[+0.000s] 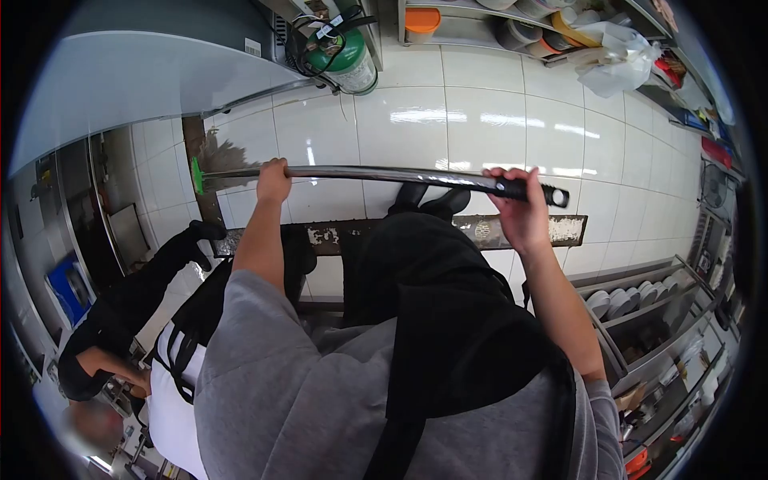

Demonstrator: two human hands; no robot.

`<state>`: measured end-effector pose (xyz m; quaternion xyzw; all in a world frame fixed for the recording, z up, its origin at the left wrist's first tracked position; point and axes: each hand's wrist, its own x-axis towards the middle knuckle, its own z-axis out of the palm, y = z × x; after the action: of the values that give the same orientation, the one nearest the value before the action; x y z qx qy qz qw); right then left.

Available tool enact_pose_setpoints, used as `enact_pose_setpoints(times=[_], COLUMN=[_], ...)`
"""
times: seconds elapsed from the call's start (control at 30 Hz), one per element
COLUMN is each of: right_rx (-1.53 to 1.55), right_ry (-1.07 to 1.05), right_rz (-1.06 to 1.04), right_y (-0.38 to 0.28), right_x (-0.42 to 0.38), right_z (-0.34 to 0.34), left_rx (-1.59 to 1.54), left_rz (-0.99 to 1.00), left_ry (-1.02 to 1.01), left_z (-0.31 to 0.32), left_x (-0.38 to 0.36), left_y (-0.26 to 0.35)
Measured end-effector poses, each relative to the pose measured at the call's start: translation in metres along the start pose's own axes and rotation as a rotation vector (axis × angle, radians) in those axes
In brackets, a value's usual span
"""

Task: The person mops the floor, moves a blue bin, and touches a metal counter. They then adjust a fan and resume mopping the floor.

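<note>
Both hands grip the broom handle point(384, 174) level above the tiled floor point(480, 120), left hand point(274, 181) near the green head, right hand point(520, 210) by the end, fingers wrapped tight, sweeping apparently unfinished.

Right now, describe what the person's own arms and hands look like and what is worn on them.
Both hands are bare, with no gloves, rings or watch visible: the left hand and the right hand. Grey sweatshirt sleeves are pushed up past the elbows, leaving the forearms uncovered. A black apron with straps hangs over the grey top.
</note>
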<state>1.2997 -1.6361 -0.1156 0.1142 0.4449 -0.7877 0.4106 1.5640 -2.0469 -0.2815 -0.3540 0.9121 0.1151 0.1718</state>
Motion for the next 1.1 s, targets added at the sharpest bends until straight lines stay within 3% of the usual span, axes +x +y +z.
enact_pose_setpoints(times=[0.1, 0.27, 0.4, 0.53, 0.6, 0.67, 0.73, 0.77, 0.87, 0.9, 0.97, 1.03, 1.1], right_rx=[0.004, -0.107, -0.428, -0.214, -0.349, -0.153, -0.235, -0.612, -0.636, -0.633, -0.76, -0.726, -0.858], right_ry=[-0.029, 0.026, 0.1, 0.184, 0.233, 0.296, 0.368, 0.302, 0.401, 0.395, 0.752, 0.748, 1.044], right_rz=[-0.064, -0.343, -0.601, -0.955, -1.118, -1.406, -1.661, -1.657, -1.738, -1.75, -1.729, -1.739, -1.772], right_y=[-0.029, -0.115, -0.186, -0.274, -0.29, -0.301, -0.295, -0.288, -0.273, -0.268, -0.258, -0.233, -0.224], right_x=[-0.036, -0.113, -0.182, -0.297, -0.342, -0.407, -0.421, -0.403, -0.405, -0.404, -0.393, -0.389, -0.353], right_z=[-0.035, -0.051, -0.061, -0.079, -0.06, -0.07, -0.052, -0.041, -0.047, -0.057, -0.069, -0.11, -0.132], left_rx=[-0.118, -0.401, -0.679, -0.91, -0.978, -0.992, -1.007, -0.99, -0.875, -0.715, -0.521, -0.427, -0.444], left_rz=[0.22, 0.352, 0.525, 0.765, 0.901, 1.027, 1.162, 1.222, 1.422, 1.447, 1.473, 1.482, 1.584], left_ry=[0.124, 0.226, 0.138, 0.047, -0.012, -0.118, -0.223, -0.335, -0.452, -0.391, -0.391, -0.422, -0.481], left_z=[0.002, 0.016, 0.025, 0.007, -0.001, -0.012, -0.005, 0.006, 0.04, 0.044, 0.051, 0.061, 0.08], left_x=[-0.014, -0.026, -0.029, -0.069, -0.097, -0.122, -0.145, -0.154, -0.181, -0.193, -0.211, -0.228, -0.241], left_y=[0.044, 0.167, 0.29, 0.443, 0.513, 0.575, 0.636, 0.667, 0.755, 0.778, 0.828, 0.869, 0.896])
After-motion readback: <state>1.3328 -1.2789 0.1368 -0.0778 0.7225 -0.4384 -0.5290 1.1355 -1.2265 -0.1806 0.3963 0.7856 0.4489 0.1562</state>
